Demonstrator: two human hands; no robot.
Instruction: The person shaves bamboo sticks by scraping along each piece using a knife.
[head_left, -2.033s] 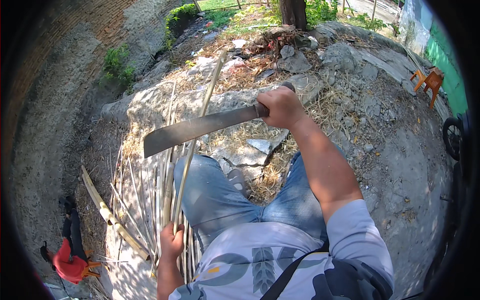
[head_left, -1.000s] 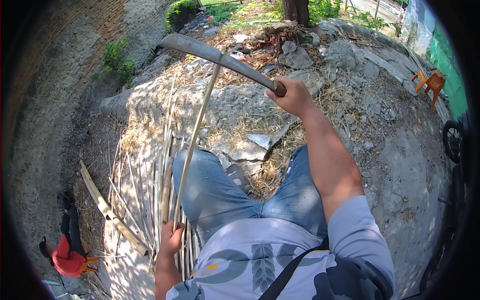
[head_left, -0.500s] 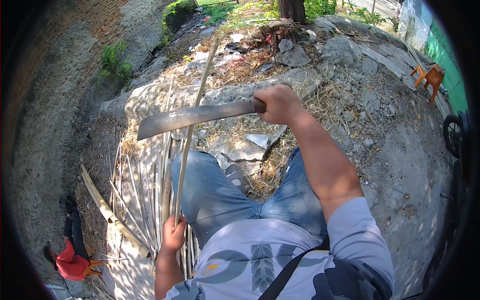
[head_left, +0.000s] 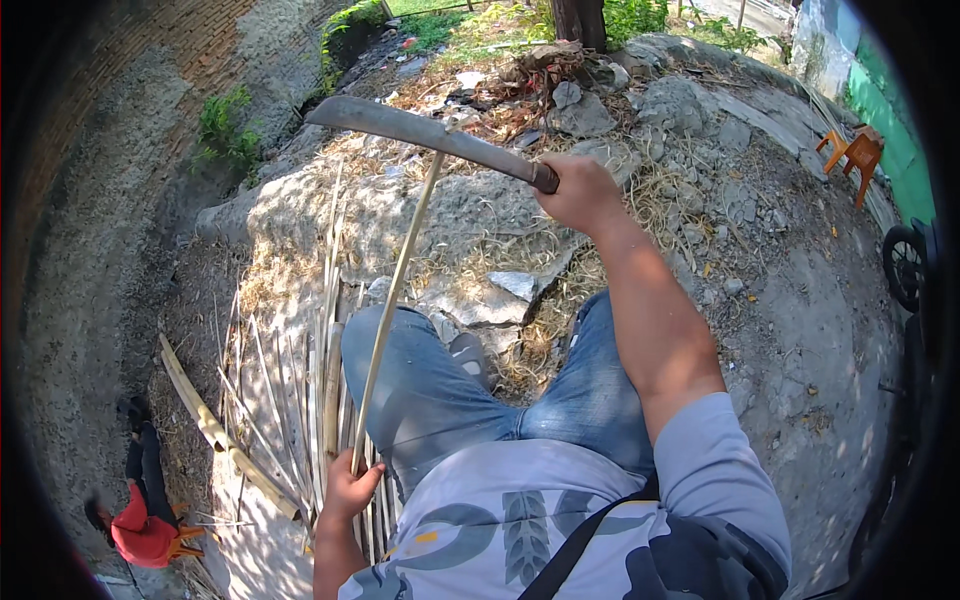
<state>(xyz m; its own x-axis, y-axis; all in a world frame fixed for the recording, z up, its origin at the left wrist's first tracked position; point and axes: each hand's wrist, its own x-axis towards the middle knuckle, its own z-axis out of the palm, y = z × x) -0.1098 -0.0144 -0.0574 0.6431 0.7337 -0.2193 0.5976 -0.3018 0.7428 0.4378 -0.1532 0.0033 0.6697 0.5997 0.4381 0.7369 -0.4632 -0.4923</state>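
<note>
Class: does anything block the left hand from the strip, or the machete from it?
Nothing visible does. The left hand holds the strip directly, and the machete, in the right hand, crosses the strip's far end with nothing seen between.

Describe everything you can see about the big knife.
The big knife has a long, broad, dull grey blade, apparently metal, and a brown handle mostly hidden in the right hand, which grips it. The blade points left and slightly forward, crossing the upper end of the pale strip; whether they touch is unclear.
</note>
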